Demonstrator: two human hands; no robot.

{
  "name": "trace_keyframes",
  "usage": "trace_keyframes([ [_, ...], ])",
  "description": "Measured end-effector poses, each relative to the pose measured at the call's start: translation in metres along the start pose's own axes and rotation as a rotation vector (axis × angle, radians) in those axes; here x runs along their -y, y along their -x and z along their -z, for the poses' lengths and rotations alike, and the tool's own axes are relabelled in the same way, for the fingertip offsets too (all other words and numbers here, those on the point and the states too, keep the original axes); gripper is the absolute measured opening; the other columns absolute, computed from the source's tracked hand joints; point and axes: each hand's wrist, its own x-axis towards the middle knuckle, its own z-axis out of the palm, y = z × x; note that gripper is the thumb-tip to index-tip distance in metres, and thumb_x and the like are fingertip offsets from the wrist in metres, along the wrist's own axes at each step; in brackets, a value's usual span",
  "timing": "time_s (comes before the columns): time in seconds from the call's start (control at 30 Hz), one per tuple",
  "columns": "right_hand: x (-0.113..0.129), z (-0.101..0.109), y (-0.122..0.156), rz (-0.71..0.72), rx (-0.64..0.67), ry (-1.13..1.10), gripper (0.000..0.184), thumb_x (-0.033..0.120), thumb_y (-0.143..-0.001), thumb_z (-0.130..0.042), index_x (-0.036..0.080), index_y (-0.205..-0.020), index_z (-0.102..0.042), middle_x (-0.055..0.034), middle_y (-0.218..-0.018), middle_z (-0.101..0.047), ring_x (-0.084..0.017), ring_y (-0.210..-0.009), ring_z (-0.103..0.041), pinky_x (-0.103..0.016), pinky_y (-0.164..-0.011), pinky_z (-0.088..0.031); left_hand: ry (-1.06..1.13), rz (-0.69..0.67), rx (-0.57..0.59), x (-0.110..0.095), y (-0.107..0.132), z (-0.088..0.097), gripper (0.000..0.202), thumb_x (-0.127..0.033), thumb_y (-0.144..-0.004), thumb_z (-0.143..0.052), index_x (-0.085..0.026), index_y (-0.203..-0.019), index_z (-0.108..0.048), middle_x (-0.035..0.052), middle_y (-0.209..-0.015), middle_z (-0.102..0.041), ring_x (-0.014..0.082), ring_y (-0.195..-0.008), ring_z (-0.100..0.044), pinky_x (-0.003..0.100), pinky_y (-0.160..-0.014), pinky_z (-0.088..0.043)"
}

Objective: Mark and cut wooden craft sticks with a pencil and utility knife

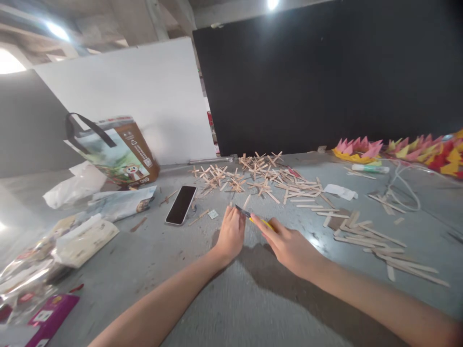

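Note:
My right hand (291,248) grips a yellow utility knife (266,223), its dark blade pointing left. The blade tip reaches the fingertips of my left hand (230,232), which is closed and pressed low against the grey tabletop (202,308). Whatever those left fingers hold is hidden behind them. Just beyond both hands lies a pale wooden craft stick (247,201). Past it, several star-like pieces made of crossed sticks (217,178) sit in a heap. Loose craft sticks (361,236) are scattered to the right of my right hand.
A phone (181,206) lies left of my hands. Farther left are a shopping bag (126,154), plastic packaging (87,241) and a purple packet (54,315). Paper petals (358,148), a glue stick (371,168) and a white cable (394,188) lie right. A black board (325,82) stands behind.

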Motion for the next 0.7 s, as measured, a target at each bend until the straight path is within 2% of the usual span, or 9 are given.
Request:
trace_keyframes([
  [0.07,-0.005,-0.005,-0.001,0.071,-0.019,0.054,0.073,0.018,-0.111,-0.040,0.030,-0.176,-0.009,-0.0085,-0.109,-0.069,-0.017,-0.061,-0.066,-0.028,-0.051,-0.049,-0.004,-0.028,-0.046,0.000,0.001,0.002,0.025,-0.010,-0.109,-0.036,-0.023,-0.090,-0.046,0.0011,-0.085,-0.057,0.0205,-0.080,-0.052,0.035,-0.078,-0.048],
  [0.17,-0.005,-0.012,0.003,0.087,-0.068,0.032,0.073,0.021,-0.112,-0.042,0.029,-0.176,-0.007,-0.0123,-0.117,-0.072,-0.020,-0.074,-0.074,-0.028,-0.054,-0.055,-0.029,-0.069,-0.078,0.000,0.003,0.002,0.023,-0.007,-0.107,-0.037,-0.023,-0.093,-0.047,0.0011,-0.086,-0.057,0.0203,-0.079,-0.052,0.036,-0.081,-0.049],
  [0.23,-0.003,-0.015,0.007,0.084,-0.095,-0.048,0.070,0.023,-0.114,-0.042,0.029,-0.176,-0.010,-0.0149,-0.130,-0.072,-0.023,-0.096,-0.079,-0.028,-0.063,-0.061,-0.041,-0.070,-0.103,0.000,0.003,0.001,0.024,-0.006,-0.105,-0.037,-0.024,-0.091,-0.044,0.0002,-0.083,-0.053,0.0198,-0.077,-0.049,0.035,-0.080,-0.049],
  [0.33,-0.003,-0.016,0.011,0.091,-0.112,-0.184,0.066,0.023,-0.114,-0.042,0.031,-0.175,-0.017,-0.0145,-0.145,-0.067,-0.025,-0.125,-0.073,-0.028,-0.074,-0.065,-0.022,-0.063,-0.109,0.000,0.003,0.000,0.025,-0.005,-0.105,-0.039,-0.024,-0.088,-0.042,-0.0005,-0.081,-0.051,0.0185,-0.075,-0.049,0.033,-0.077,-0.050],
  [0.4,-0.005,-0.014,0.011,0.084,-0.127,-0.263,0.064,0.022,-0.113,-0.043,0.032,-0.173,-0.023,-0.0134,-0.146,-0.067,-0.024,-0.125,-0.073,-0.029,-0.078,-0.066,0.015,-0.056,-0.090,-0.002,0.002,0.000,0.024,-0.006,-0.105,-0.040,-0.024,-0.089,-0.043,0.0000,-0.083,-0.053,0.0179,-0.077,-0.052,0.031,-0.077,-0.050],
  [0.53,-0.011,-0.009,0.010,0.088,-0.166,-0.414,0.061,0.020,-0.112,-0.048,0.030,-0.170,-0.035,-0.0141,-0.140,-0.071,-0.021,-0.111,-0.078,-0.029,-0.080,-0.067,0.087,0.030,-0.008,-0.004,0.003,0.001,0.024,-0.011,-0.108,-0.039,-0.023,-0.089,-0.046,0.0001,-0.082,-0.058,0.0161,-0.073,-0.057,0.028,-0.068,-0.049],
  [0.63,-0.012,-0.006,0.009,0.078,-0.192,-0.511,0.058,0.018,-0.110,-0.049,0.030,-0.167,-0.042,-0.0132,-0.135,-0.073,-0.022,-0.112,-0.077,-0.031,-0.085,-0.067,0.104,0.110,0.055,-0.003,0.006,0.000,0.025,-0.016,-0.109,-0.039,-0.024,-0.087,-0.047,-0.0021,-0.074,-0.058,0.0143,-0.062,-0.057,0.027,-0.061,-0.046],
  [0.7,-0.012,-0.004,0.008,0.042,-0.206,-0.580,0.056,0.016,-0.110,-0.050,0.030,-0.164,-0.049,-0.0117,-0.130,-0.075,-0.023,-0.114,-0.077,-0.035,-0.091,-0.067,0.130,0.131,0.085,-0.002,0.007,-0.001,0.024,-0.018,-0.110,-0.039,-0.024,-0.088,-0.048,-0.0018,-0.073,-0.061,0.0142,-0.062,-0.060,0.026,-0.060,-0.046],
])
